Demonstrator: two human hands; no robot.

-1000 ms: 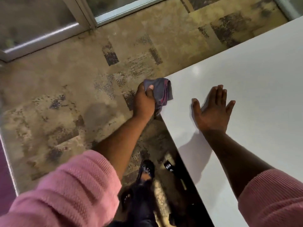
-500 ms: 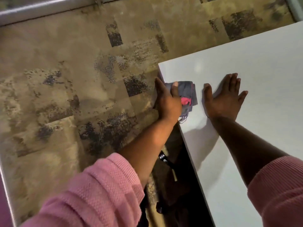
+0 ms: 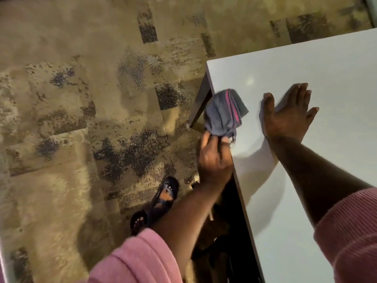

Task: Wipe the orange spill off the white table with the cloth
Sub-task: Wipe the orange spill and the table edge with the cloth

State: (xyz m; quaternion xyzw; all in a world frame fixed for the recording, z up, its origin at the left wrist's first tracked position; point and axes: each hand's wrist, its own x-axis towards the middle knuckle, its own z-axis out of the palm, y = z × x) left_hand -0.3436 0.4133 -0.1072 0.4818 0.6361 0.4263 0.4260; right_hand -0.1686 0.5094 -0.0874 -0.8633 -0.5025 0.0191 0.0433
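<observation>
nearest, two ribbed pink knit sleeves [image 3: 140, 260] are pushed up the forearms, one at 6 o'clock, the other at 4 o'clock. just beyond the left sleeve, two feet in dark strapped sandals [image 3: 163, 199] stand on the mottled tan and black carpet [image 3: 81, 119], close to the table's near-left edge.

the left hand [image 3: 214, 156] hangs off that left edge, knuckles up, wrist bent slightly back. its fingers are pinched closed on the lower corner of a crumpled grey cloth with a thin pink stripe [image 3: 224, 111]. the cloth fans up and away from the fingertips toward 12 o'clock, lying across the table's left edge near its far-left corner, partly over the top and partly over the floor; whether it presses on the surface or floats just above it i cannot tell, as it is blurred.

at 3 o'clock from the cloth, near but apart from it, the right hand [image 3: 289, 113] lies flat and open on the smooth white table [image 3: 336, 82], palm down, fingers straight and close together pointing to 1 o'clock, thumb splayed toward the cloth. it holds nothing. its forearm stretches straight back to the sleeve, casting a soft shadow on the tabletop.
</observation>
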